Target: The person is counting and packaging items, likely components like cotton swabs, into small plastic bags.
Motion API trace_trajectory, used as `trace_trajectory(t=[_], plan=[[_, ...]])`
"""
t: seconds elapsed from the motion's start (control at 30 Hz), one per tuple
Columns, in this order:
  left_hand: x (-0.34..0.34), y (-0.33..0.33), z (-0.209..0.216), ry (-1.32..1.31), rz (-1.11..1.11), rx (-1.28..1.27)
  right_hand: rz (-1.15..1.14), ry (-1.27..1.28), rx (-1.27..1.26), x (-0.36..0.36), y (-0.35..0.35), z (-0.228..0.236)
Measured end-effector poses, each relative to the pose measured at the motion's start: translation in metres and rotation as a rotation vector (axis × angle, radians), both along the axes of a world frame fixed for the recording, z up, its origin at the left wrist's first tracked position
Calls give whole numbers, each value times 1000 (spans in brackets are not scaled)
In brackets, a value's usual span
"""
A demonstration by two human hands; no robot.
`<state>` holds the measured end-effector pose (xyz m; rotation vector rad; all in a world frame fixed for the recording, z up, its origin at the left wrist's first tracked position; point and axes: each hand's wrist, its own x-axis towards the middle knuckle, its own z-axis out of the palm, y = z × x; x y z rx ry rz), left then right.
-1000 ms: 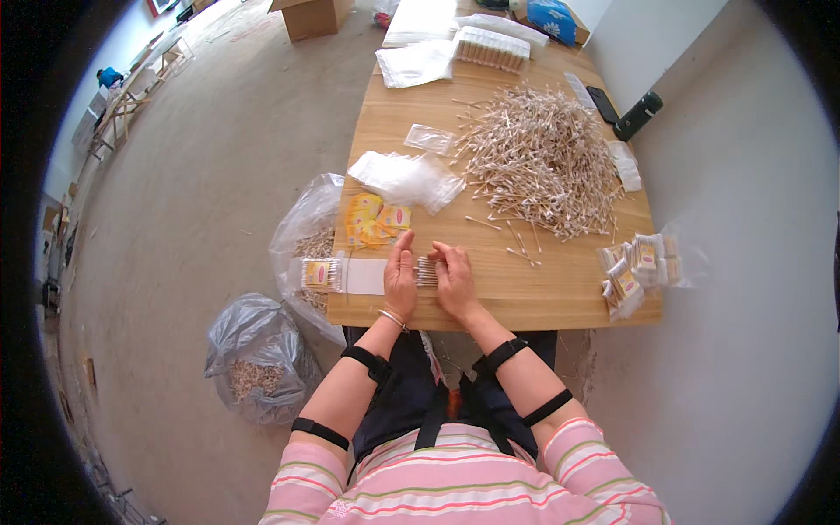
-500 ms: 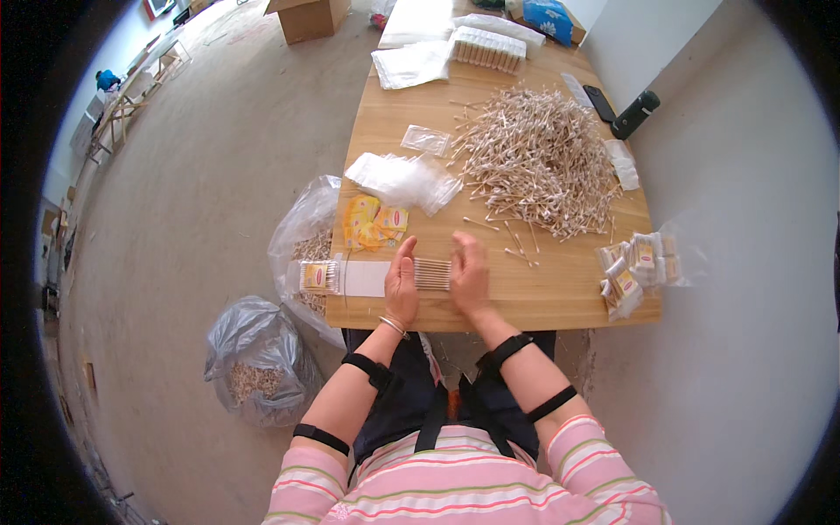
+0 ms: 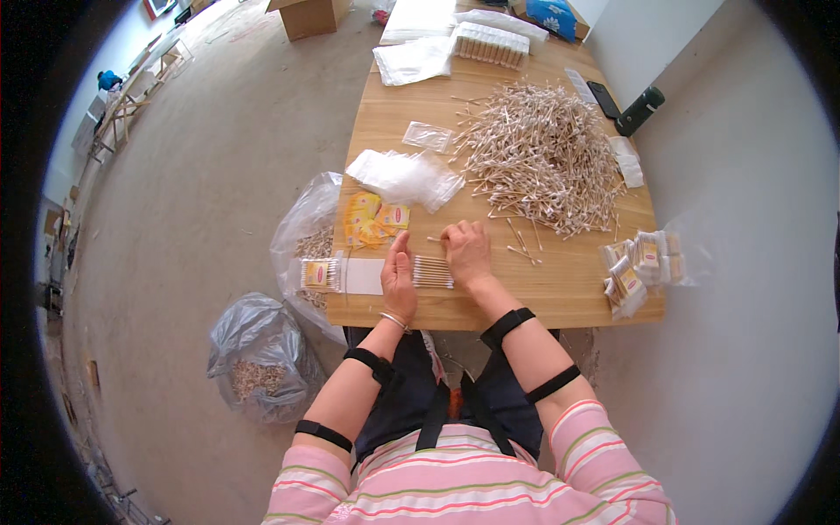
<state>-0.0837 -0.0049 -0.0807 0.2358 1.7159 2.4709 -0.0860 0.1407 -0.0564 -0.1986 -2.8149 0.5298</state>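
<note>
A neat row of cotton swabs [image 3: 431, 272] lies on the table between my hands. My left hand [image 3: 399, 284] stands on edge against the row's left ends, fingers stretched and holding nothing. At the row's far right corner my right hand [image 3: 469, 254] is closed in a pinch on a single cotton swab [image 3: 433, 239], whose white tip sticks out to the left. Left of my left hand lies a white strip [image 3: 364, 276], and beyond it a clear packet of swabs [image 3: 319, 275] with a yellow card. Yellow cards [image 3: 372, 220] are spread just above.
A large heap of loose swabs [image 3: 547, 157] covers the far right. Clear bags [image 3: 407, 178] lie left of it; filled packets [image 3: 632, 269] sit at the right edge. A dark bottle [image 3: 640, 111] and phone [image 3: 603, 100] are by the wall. A grey bag [image 3: 262, 354] stands on the floor.
My right hand has shifted slightly up from the row's right end and its fingers have closed on a loose swab. The left hand stays beside the row.
</note>
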Motion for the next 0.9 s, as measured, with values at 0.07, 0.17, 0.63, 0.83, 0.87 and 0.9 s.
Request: trace_trajectory(t=[0.07,0.17,0.63,0.83,0.87,0.9], plan=[[0,0,0,39,47,-60,26,-14,-19,9,-11,3],[1,3,1,40,106,-28,55,0,-140,22,-17,3],[-3,-2,8,9,-56,-106,-30,243,-924,32,-41,-10],[-2,-1,6,-9,-43,-76,80,228,-511,48,-26,-14],[0,-2,5,-13,-43,-81,135,70,-232,54,-26,-13],[0,-3,4,-17,-41,-82,189,-86,47,60,-27,-12]])
